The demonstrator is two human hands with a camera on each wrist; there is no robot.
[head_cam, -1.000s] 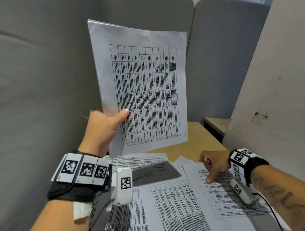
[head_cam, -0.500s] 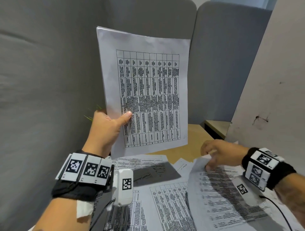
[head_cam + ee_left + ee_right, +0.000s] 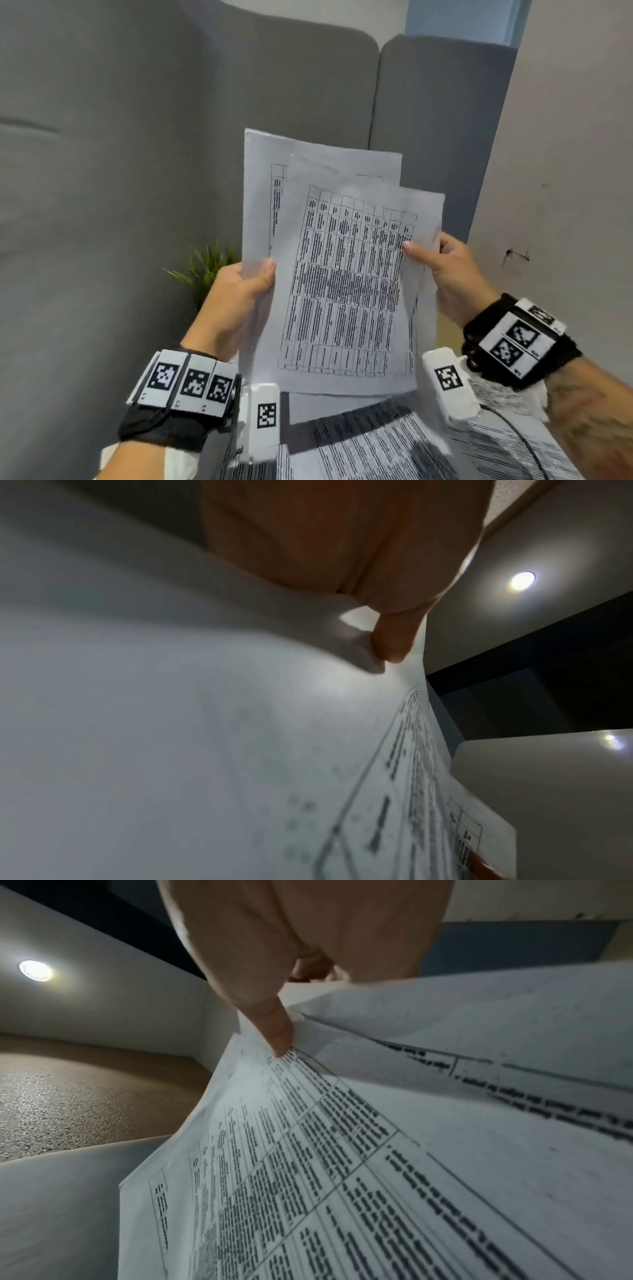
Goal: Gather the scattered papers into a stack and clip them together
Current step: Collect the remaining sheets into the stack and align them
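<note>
**Two printed sheets held up between both hands**

The left hand pinches the back sheet at its left edge, thumb on the printed face and fingers hidden behind the paper. In the left wrist view a fingertip presses into the back sheet, which dents slightly around it.

The right hand grips the front sheet at its right edge, thumb laid on the table printed there and the other fingers curled behind. The right wrist view shows the thumb bearing down on the front sheet, with another fold of paper rising just beside it on the far side of the thumb.

The front sheet lies over the back sheet, tilted clockwise against it, so that the back sheet's top and left margin stick out above and beside the left thumb. Both sheets stand nearly upright between the two hands, raised off the counter.

Below the wrists, more loose papers lie overlapping on the counter. Behind the left hand a small green plant shows against the grey partition.
</note>
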